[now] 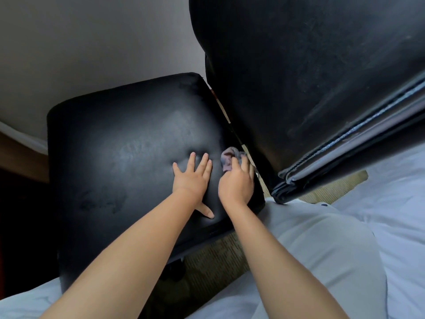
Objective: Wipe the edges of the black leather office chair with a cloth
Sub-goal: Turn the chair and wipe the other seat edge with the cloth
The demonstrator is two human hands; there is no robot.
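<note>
The black leather chair seat [119,143] fills the left and middle of the view. The left hand [192,178] lies flat on it, fingers spread apart and holding nothing. Just beside it, the right hand [236,183] has its grip closed on a grey cloth [228,157], pressed at the seat's right edge, apparently against the gap below the backrest [310,77]. White bedding [395,203] lies at right.

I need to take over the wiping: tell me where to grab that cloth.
Grip the bunched end of the cloth poking out beyond the right hand, coming from above, the backrest side. It is the only exposed part; the rest lies pressed under the palm at the seat's back edge.
</note>
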